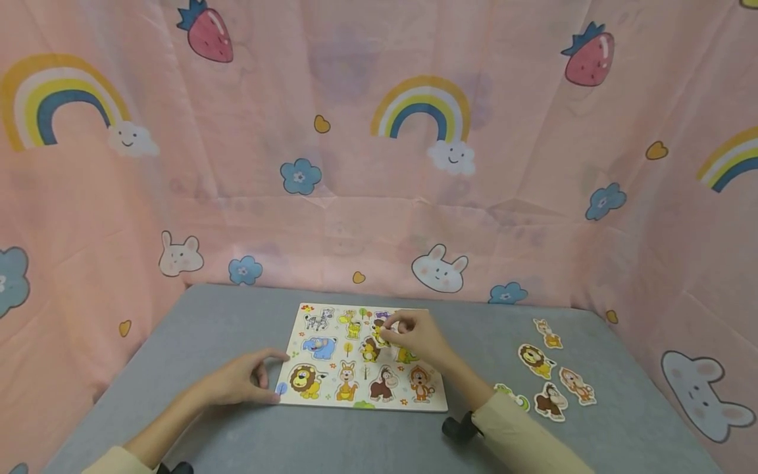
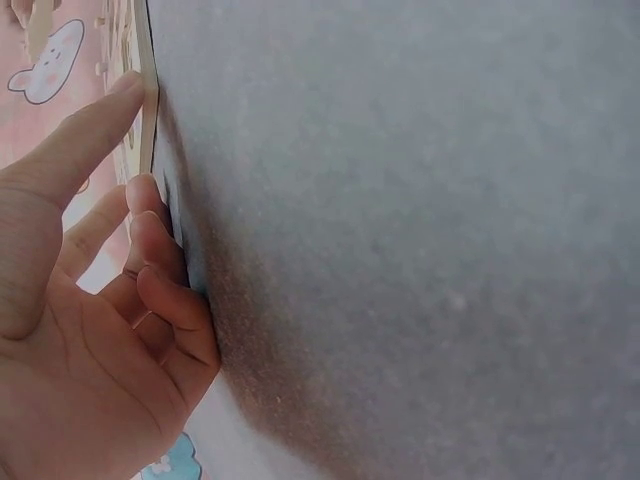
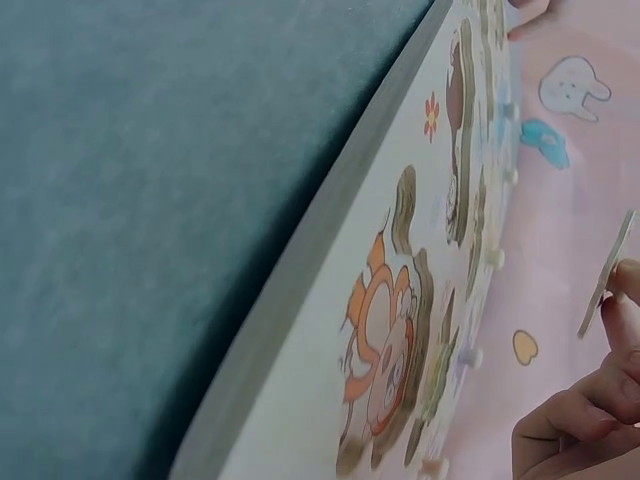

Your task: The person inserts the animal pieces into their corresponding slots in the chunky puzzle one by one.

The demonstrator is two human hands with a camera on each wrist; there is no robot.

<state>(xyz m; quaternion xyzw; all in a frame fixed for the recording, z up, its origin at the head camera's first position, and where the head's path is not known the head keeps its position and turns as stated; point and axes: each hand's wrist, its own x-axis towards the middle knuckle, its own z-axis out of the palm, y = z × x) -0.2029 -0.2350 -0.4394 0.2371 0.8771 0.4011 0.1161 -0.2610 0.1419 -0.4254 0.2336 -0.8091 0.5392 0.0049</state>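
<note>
A grey surface stood in a booth of pink cloth, its creased panels rising behind and at both sides, printed with rainbows, strawberries, blue flowers and rabbit faces. An animal puzzle board lay flat on the surface, zebra, elephant and lion among its pictures. The left hand touched the board's left edge with thumb and fingertips, not gripping it. Over the board's upper right part, the right hand pinched a small flat piece, its design hard to tell. Loose animal pieces lay to the right, one beside the sleeve.
</note>
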